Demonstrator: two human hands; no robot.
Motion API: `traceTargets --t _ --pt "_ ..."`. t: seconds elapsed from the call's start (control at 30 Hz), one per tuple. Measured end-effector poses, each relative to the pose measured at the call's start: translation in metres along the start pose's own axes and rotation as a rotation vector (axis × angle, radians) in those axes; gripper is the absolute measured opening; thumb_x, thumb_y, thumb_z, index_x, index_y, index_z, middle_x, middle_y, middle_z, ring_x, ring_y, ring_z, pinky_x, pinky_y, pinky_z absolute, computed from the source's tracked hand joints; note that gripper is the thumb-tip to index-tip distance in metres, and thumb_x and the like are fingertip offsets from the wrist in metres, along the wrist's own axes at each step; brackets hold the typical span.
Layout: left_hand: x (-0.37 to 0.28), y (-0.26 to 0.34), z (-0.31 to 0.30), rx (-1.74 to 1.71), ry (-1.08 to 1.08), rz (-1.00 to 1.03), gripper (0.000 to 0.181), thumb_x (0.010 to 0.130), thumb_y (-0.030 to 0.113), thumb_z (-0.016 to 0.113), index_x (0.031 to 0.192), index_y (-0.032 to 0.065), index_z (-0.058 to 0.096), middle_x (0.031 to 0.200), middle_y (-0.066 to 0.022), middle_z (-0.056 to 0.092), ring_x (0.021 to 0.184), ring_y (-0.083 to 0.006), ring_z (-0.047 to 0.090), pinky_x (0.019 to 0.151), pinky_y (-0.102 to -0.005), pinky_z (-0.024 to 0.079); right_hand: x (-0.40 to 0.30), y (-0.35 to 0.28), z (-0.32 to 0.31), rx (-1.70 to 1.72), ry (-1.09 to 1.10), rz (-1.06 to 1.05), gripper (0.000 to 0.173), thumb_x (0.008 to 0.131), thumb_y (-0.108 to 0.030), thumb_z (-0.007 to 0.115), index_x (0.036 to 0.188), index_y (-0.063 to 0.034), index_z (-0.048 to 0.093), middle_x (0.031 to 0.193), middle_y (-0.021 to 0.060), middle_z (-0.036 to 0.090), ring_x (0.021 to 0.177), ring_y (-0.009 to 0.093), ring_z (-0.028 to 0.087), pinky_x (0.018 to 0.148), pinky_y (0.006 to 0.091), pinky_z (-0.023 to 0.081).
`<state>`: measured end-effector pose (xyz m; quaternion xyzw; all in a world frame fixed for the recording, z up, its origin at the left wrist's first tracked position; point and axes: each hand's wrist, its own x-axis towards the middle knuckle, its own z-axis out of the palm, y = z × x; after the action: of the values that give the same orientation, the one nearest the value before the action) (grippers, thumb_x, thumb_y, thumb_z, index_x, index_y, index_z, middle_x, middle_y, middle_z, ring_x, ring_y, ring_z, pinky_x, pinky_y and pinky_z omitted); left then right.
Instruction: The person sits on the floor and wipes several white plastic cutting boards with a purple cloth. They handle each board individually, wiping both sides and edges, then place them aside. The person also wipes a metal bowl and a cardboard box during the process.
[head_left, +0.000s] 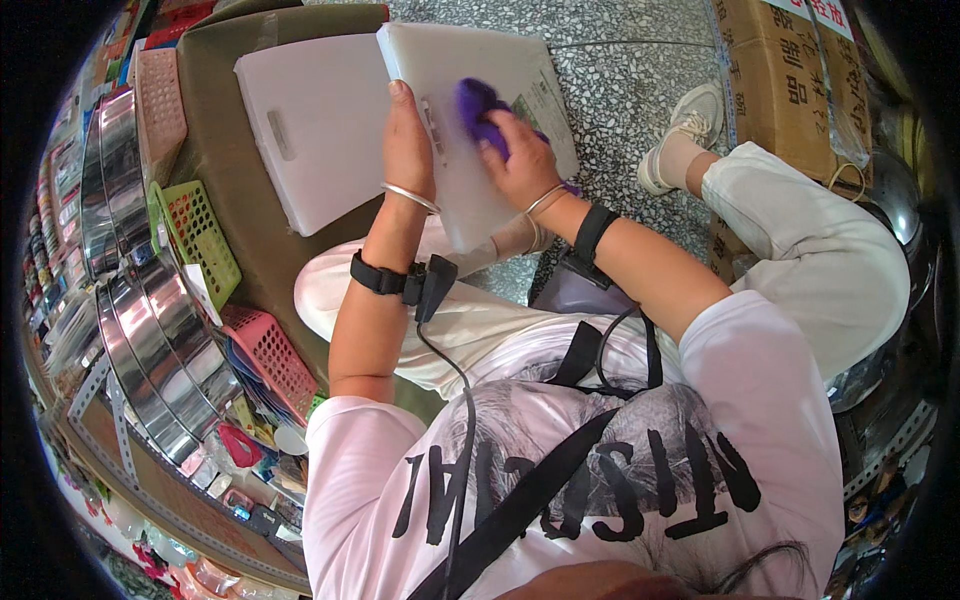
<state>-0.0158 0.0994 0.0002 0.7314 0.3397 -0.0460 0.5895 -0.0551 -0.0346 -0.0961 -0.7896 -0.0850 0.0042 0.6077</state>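
My left hand (409, 146) grips the near edge of a white translucent plastic board (480, 202), thumb up along its side. The board is tilted above my lap and has a slot-like handle and a label with print at its far right. My right hand (523, 161) holds a bunched purple cloth (480, 112) against the board's face; the cloth is slightly blurred. A second white board (322, 127) with a handle slot lies to the left on a brown-green covered surface (214, 127).
Left stand a pink basket (161, 97), a green basket (199, 232), another pink basket (274, 360) and round shiny metal tins (165, 352). A cardboard box (799, 97) stands at the upper right on the speckled floor (615, 97), beyond my shoe (694, 124).
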Motion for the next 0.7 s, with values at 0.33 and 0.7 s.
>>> traceTargets --t 0.33,0.7 --pt "-0.016 0.019 0.014 -0.101 -0.002 -0.033 0.063 0.099 0.055 0.036 0.123 -0.0009 0.054 0.107 -0.0076 0.060 0.094 -0.0160 0.055 0.081 -0.0306 0.047 0.059 0.056 -0.001 0.059 -0.095 0.538 0.049 0.091 -0.036 0.054 0.124 -0.0008 0.057 0.110 0.0230 0.065 0.098 0.035 0.064 0.087 0.0381 0.048" --pt "0.001 0.009 0.000 -0.702 -0.675 -0.258 0.060 0.094 0.057 0.047 0.121 0.0045 0.054 0.107 -0.0086 0.063 0.096 -0.0190 0.061 0.084 -0.0310 0.051 0.008 -0.081 -0.022 0.213 -0.172 -0.270 0.042 0.086 -0.018 0.061 0.126 -0.0079 0.051 0.104 0.0199 0.061 0.084 0.040 0.063 0.076 0.0430 0.051"
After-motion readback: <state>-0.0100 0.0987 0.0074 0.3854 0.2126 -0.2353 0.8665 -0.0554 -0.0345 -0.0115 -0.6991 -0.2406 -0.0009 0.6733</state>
